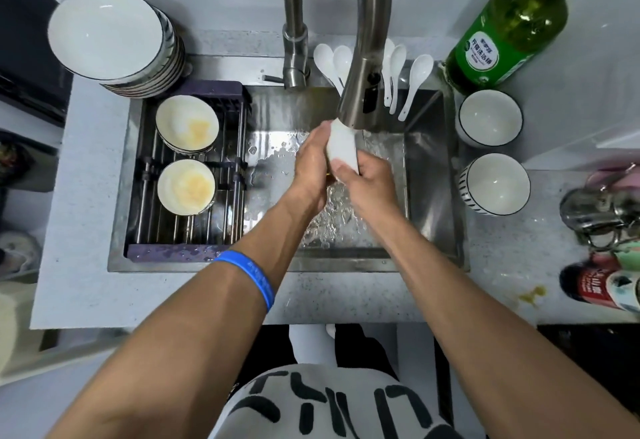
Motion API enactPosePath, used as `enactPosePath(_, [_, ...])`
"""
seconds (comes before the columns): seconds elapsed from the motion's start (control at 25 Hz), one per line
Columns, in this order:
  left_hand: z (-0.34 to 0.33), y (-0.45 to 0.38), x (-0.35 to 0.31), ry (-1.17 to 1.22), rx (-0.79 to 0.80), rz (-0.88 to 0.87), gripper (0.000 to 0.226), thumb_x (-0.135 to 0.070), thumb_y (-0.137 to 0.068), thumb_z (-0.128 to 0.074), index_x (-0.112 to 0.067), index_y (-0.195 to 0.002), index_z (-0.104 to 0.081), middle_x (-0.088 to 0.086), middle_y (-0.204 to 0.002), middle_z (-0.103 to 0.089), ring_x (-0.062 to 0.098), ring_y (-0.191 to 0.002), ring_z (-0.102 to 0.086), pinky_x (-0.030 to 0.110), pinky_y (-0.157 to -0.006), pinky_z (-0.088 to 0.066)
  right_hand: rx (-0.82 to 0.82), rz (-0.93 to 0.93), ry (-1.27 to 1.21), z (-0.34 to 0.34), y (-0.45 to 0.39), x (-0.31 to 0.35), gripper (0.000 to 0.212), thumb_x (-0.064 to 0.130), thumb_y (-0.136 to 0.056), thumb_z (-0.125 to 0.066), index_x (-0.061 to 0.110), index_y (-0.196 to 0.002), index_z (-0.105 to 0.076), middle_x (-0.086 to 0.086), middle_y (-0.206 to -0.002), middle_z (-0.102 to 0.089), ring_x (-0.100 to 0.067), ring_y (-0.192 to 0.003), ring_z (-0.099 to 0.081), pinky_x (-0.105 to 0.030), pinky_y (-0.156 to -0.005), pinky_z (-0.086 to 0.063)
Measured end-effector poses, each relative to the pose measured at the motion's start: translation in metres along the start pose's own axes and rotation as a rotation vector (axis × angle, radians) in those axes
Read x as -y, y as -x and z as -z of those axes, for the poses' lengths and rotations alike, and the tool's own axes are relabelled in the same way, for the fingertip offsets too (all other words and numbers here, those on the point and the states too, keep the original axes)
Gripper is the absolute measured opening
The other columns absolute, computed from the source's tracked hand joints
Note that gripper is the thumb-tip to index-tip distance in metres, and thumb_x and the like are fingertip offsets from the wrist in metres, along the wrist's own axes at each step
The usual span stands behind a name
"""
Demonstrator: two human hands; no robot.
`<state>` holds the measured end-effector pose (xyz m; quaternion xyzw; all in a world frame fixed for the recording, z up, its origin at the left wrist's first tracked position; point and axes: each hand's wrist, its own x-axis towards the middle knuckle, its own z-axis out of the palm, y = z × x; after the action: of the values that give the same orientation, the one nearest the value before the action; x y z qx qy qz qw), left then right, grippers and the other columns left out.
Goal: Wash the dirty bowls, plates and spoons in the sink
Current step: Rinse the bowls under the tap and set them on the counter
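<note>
Both my hands hold one white dish (342, 146) edge-on under the faucet head (360, 92) in the middle of the sink (429, 175). My left hand (311, 161) grips its left side, and my right hand (369, 179) curls round its lower right edge with the thumb on the face. Water splashes on the sink floor beneath them. Two stained bowls (187, 123) (186, 186) sit on the drying rack (194, 227) over the sink's left half. Several white spoons (412, 82) lean on the back rim behind the faucet.
A stack of white plates (107, 33) stands at the back left of the counter. Two clean white bowls (490, 116) (495, 183) sit right of the sink. A green soap bottle (509, 33) stands at the back right. Metal cups and bottles (599, 217) crowd the far right.
</note>
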<state>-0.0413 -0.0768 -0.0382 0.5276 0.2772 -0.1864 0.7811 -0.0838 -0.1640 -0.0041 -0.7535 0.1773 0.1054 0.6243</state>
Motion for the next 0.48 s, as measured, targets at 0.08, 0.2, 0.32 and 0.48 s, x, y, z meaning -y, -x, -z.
enactPosePath(0.08, [0.0, -0.003, -0.007, -0.029, 0.0, 0.073, 0.055, -0.058, -0.092, -0.054, -0.012, -0.119, -0.068, 0.008, -0.102, -0.073, 0.026, -0.091, -0.067, 0.035, -0.074, -0.056, 0.025, -0.132, -0.407, 0.007, -0.006, 0.001, 0.017, 0.005, -0.093, -0.061, 0.015, -0.105, -0.068, -0.007, -0.103, -0.073, -0.02, -0.096, -0.068, -0.038, -0.086, -0.055])
enactPosePath(0.2, [0.007, -0.006, -0.019, 0.017, 0.107, 0.157, 0.059, -0.06, -0.094, -0.05, -0.011, -0.121, -0.068, 0.012, -0.115, -0.073, 0.033, -0.105, -0.069, 0.048, -0.093, -0.053, 0.093, -0.23, -0.753, 0.022, -0.011, -0.001, 0.026, 0.007, -0.093, -0.056, 0.013, -0.118, -0.061, -0.009, -0.115, -0.069, -0.025, -0.104, -0.066, -0.041, -0.084, -0.056])
enactPosePath(0.32, [0.014, -0.004, -0.032, -0.038, 0.053, 0.246, 0.034, -0.045, -0.097, -0.052, -0.017, -0.106, -0.069, 0.007, -0.105, -0.072, 0.029, -0.096, -0.068, 0.043, -0.084, -0.055, 0.062, -0.341, -0.882, 0.024, -0.018, -0.006, 0.033, 0.011, -0.09, -0.055, 0.013, -0.123, -0.059, -0.013, -0.123, -0.066, -0.032, -0.109, -0.063, -0.049, -0.087, -0.055])
enactPosePath(0.48, [0.02, -0.002, -0.036, -0.153, 0.056, 0.291, 0.021, -0.04, -0.096, -0.058, -0.021, -0.092, -0.065, 0.005, -0.089, -0.069, 0.024, -0.082, -0.065, 0.034, -0.066, -0.053, -0.17, -0.522, -0.88, 0.007, -0.031, -0.007, 0.017, 0.017, -0.086, -0.045, 0.014, -0.095, -0.06, -0.012, -0.104, -0.065, -0.032, -0.097, -0.061, -0.047, -0.086, -0.05])
